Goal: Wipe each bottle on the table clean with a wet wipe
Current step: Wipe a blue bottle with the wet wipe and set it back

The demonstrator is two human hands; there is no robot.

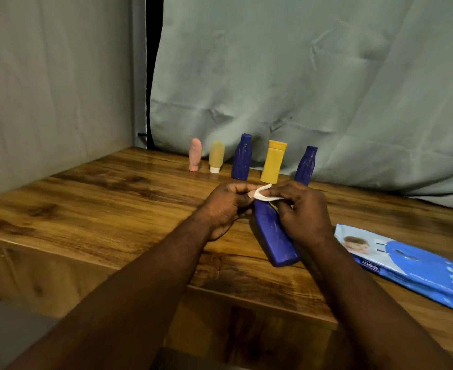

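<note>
A dark blue bottle [273, 236] is held tilted over the wooden table [100, 209], its base toward me. My left hand [225, 206] grips its upper end. My right hand [303, 209] pinches a white wet wipe [264, 196] against the bottle's top. Along the back stand a pink bottle [195, 154], a small yellowish bottle with a white cap [216, 156], a blue bottle [242, 157], a yellow bottle [273, 162] and another blue bottle [307, 164], partly hidden behind my right hand.
A blue pack of wet wipes [407, 265] lies flat at the right of the table. A grey cloth [300, 76] hangs behind the row of bottles. A grey wall [54, 89] stands on the left. The table's front edge runs across below my forearms.
</note>
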